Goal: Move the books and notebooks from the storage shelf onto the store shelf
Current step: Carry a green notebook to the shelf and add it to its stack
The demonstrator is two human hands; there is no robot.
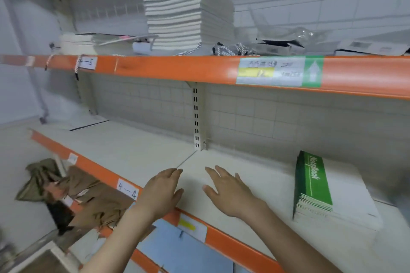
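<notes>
**Both hands empty over middle shelf, between loads**

Forearms come up from the bottom edge, nearest the lens. Left to right: crumpled brown paper [73, 195] on the lower level at far left, then the orange shelf lip with the "4-4" label [127, 190]. Left hand [163, 190] is palm down with fingers straight and together, holding nothing, over the front of the middle shelf [137, 150]. Right hand [228, 190] is just beside it, fingers spread and relaxed, also empty, a gap between the two. Can't tell if either touches the board.

Green-spined notebook stack [315, 186] lies flat on the same shelf, well right of the right hand. White book stack [188, 13] sits on the upper shelf, above and behind the hands.

Read: between a placement and the next fetch. Which shelf is storage and which is store, I can't tell. Next move likely needs a two-hand grip on a stack.
</notes>
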